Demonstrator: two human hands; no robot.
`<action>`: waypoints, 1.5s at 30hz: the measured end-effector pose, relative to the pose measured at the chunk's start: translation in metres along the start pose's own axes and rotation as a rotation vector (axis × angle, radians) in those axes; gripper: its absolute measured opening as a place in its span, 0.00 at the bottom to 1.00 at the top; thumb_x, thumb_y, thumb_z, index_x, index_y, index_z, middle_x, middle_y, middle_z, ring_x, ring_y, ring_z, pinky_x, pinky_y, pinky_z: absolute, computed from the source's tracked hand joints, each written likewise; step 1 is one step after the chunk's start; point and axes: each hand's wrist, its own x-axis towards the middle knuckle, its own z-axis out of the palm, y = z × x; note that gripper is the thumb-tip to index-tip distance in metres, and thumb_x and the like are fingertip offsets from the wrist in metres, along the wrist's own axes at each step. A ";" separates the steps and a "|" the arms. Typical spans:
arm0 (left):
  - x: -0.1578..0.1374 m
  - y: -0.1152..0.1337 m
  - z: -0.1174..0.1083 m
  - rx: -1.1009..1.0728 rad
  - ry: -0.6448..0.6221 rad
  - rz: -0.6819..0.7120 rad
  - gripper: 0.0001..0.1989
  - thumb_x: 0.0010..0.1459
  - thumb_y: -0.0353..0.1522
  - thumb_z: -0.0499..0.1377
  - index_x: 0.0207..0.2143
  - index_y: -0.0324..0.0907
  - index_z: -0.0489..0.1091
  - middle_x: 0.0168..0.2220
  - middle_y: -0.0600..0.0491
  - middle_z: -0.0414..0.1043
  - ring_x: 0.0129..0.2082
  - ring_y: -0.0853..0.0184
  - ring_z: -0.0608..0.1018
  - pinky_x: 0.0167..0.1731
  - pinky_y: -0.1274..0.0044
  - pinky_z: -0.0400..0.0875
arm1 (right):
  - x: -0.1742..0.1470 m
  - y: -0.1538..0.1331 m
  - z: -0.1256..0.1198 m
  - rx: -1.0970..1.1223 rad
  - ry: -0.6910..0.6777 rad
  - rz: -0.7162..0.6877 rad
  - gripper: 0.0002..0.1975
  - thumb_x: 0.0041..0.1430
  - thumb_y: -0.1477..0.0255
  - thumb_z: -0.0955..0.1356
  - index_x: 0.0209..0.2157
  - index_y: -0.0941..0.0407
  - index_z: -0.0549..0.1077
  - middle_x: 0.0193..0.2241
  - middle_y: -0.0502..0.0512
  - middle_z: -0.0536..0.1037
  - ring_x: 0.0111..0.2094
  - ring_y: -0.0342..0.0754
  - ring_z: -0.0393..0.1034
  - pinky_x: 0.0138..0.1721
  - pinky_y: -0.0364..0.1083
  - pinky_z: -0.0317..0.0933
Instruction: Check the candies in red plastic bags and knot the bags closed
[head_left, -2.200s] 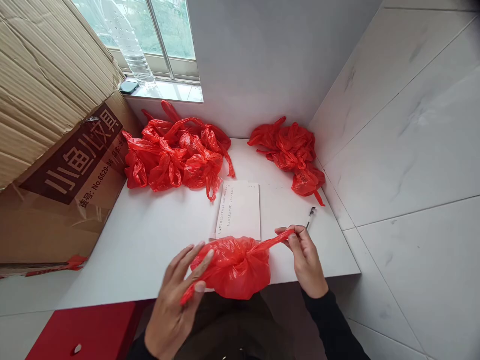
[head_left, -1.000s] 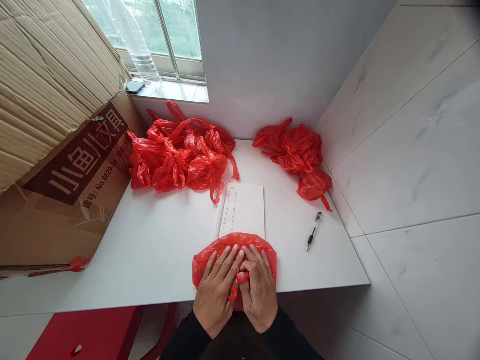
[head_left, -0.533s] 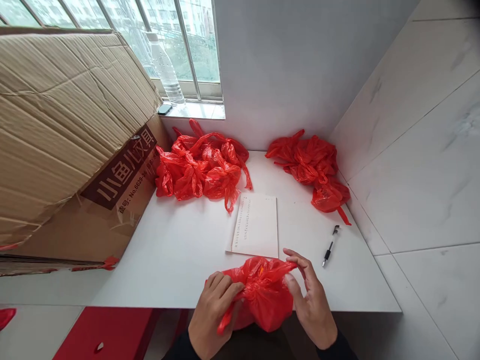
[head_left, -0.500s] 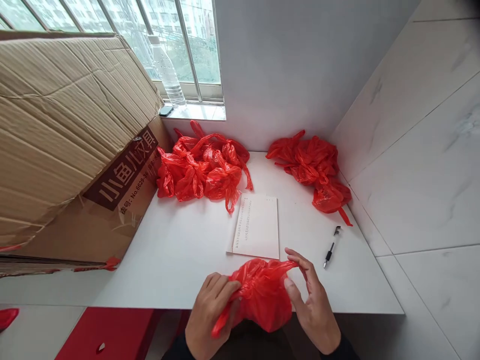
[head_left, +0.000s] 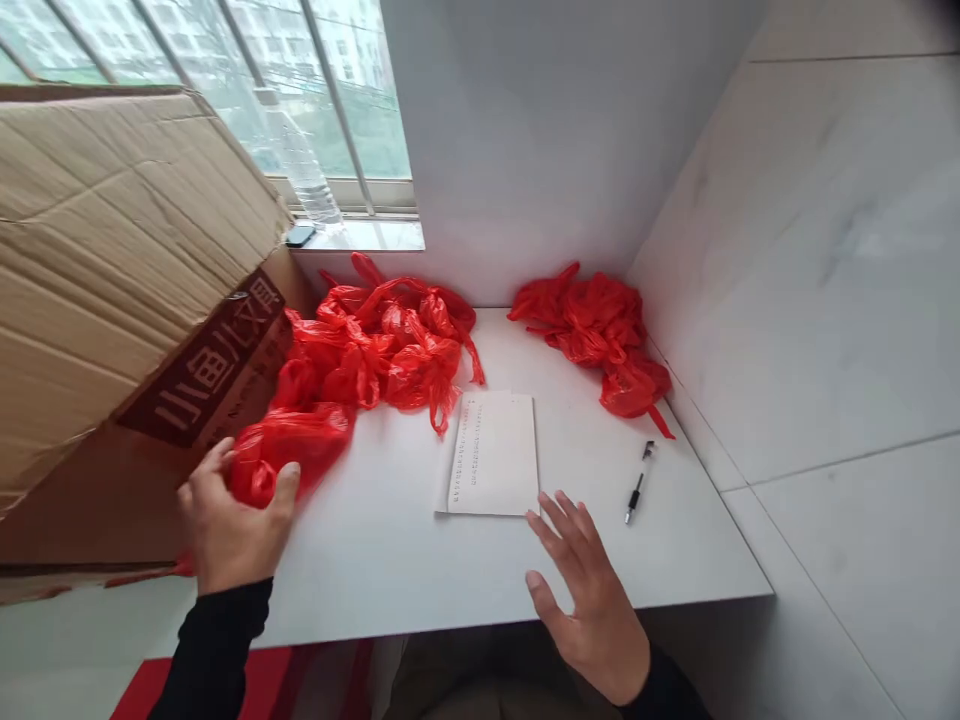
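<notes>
At the left of the white table, a red plastic bag (head_left: 307, 450), slightly blurred, lies against the end of the left pile. My left hand (head_left: 238, 525) grips its near end, thumb on one side and fingers on the other. What the bag contains is hidden. Near the table's front edge my right hand (head_left: 581, 590) hovers open, fingers spread, with nothing in it. Just beyond those fingertips lies an open notebook (head_left: 495, 455) with columns of writing. A black-and-clear pen (head_left: 639, 485) rests farther right.
Several knotted red bags (head_left: 382, 340) are heaped at the back left, and another red heap (head_left: 600, 330) sits at the back right. A large cardboard box (head_left: 112, 260) borders the table (head_left: 375, 580) on the left. A water bottle (head_left: 304, 165) and a phone (head_left: 301, 235) stand by the window.
My left hand has carried the red bag from the front middle leftward to the left pile. My right hand has let go of the bag and opened. The view has shifted slightly.
</notes>
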 end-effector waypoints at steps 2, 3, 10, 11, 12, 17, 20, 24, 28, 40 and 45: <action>-0.022 0.019 0.007 -0.060 -0.018 0.046 0.35 0.57 0.41 0.61 0.63 0.34 0.61 0.63 0.37 0.59 0.66 0.42 0.56 0.67 0.54 0.46 | 0.002 -0.002 -0.001 -0.156 -0.048 -0.094 0.30 0.69 0.76 0.60 0.70 0.57 0.52 0.70 0.57 0.51 0.71 0.62 0.39 0.69 0.67 0.39; -0.037 0.031 0.010 -0.112 -0.082 0.057 0.30 0.58 0.41 0.61 0.59 0.37 0.65 0.61 0.39 0.62 0.66 0.44 0.58 0.67 0.55 0.46 | 0.003 -0.003 -0.002 -0.221 -0.080 -0.117 0.30 0.69 0.76 0.60 0.70 0.59 0.50 0.71 0.57 0.49 0.71 0.62 0.38 0.69 0.67 0.35; -0.120 0.100 0.050 -0.588 -1.027 -0.092 0.15 0.63 0.45 0.56 0.39 0.42 0.70 0.35 0.52 0.74 0.32 0.67 0.76 0.35 0.73 0.74 | -0.003 -0.014 -0.004 -0.435 -0.199 -0.173 0.31 0.69 0.74 0.62 0.70 0.62 0.50 0.71 0.59 0.45 0.72 0.60 0.35 0.69 0.65 0.17; -0.121 0.104 0.056 -0.618 -1.079 -0.117 0.15 0.62 0.45 0.57 0.38 0.41 0.69 0.34 0.52 0.73 0.32 0.68 0.75 0.34 0.74 0.73 | -0.004 -0.016 -0.005 -0.445 -0.199 -0.187 0.31 0.69 0.74 0.62 0.70 0.62 0.51 0.71 0.59 0.45 0.72 0.59 0.35 0.69 0.65 0.16; -0.121 0.107 0.061 -0.638 -1.122 -0.139 0.16 0.62 0.45 0.57 0.37 0.41 0.69 0.33 0.52 0.72 0.31 0.68 0.74 0.34 0.75 0.72 | -0.005 -0.017 -0.005 -0.452 -0.202 -0.198 0.30 0.69 0.74 0.61 0.69 0.63 0.53 0.71 0.58 0.45 0.72 0.59 0.35 0.69 0.65 0.15; -0.111 0.109 0.071 -0.637 -1.276 -0.205 0.14 0.60 0.42 0.60 0.32 0.40 0.67 0.27 0.56 0.68 0.27 0.72 0.68 0.29 0.78 0.66 | -0.008 -0.018 -0.006 -0.481 -0.277 -0.213 0.30 0.68 0.75 0.60 0.69 0.65 0.52 0.72 0.59 0.43 0.72 0.59 0.32 0.68 0.66 0.11; -0.108 0.106 0.074 -0.583 -1.350 -0.248 0.12 0.60 0.38 0.60 0.30 0.39 0.66 0.25 0.58 0.66 0.24 0.74 0.67 0.26 0.79 0.64 | -0.011 -0.016 -0.004 -0.501 -0.318 -0.247 0.32 0.67 0.75 0.62 0.69 0.66 0.52 0.72 0.61 0.43 0.72 0.59 0.31 0.68 0.66 0.13; -0.107 0.103 0.079 -0.497 -1.416 -0.314 0.10 0.62 0.33 0.61 0.29 0.38 0.67 0.24 0.59 0.67 0.21 0.75 0.68 0.23 0.80 0.64 | -0.015 -0.013 0.001 -0.534 -0.357 -0.274 0.34 0.63 0.75 0.65 0.68 0.67 0.55 0.71 0.65 0.43 0.72 0.60 0.29 0.70 0.67 0.22; -0.104 0.099 0.084 -0.492 -1.492 -0.377 0.10 0.62 0.35 0.62 0.31 0.37 0.68 0.25 0.58 0.68 0.22 0.74 0.71 0.22 0.81 0.68 | -0.015 -0.013 0.002 -0.526 -0.381 -0.293 0.36 0.62 0.74 0.67 0.68 0.67 0.54 0.71 0.67 0.44 0.72 0.61 0.29 0.70 0.68 0.28; -0.087 0.103 0.070 -0.757 -1.746 -0.627 0.18 0.59 0.46 0.59 0.29 0.39 0.66 0.25 0.55 0.69 0.25 0.68 0.76 0.29 0.68 0.79 | -0.010 -0.014 -0.010 -0.480 -0.319 -0.326 0.35 0.63 0.77 0.65 0.69 0.62 0.52 0.72 0.59 0.41 0.72 0.60 0.29 0.70 0.70 0.31; -0.083 0.105 0.070 -0.645 -1.747 -0.564 0.18 0.56 0.45 0.62 0.30 0.39 0.68 0.28 0.51 0.73 0.28 0.65 0.77 0.31 0.67 0.80 | -0.012 -0.014 -0.011 -0.486 -0.366 -0.321 0.35 0.59 0.78 0.66 0.68 0.62 0.56 0.72 0.58 0.43 0.72 0.59 0.29 0.69 0.68 0.41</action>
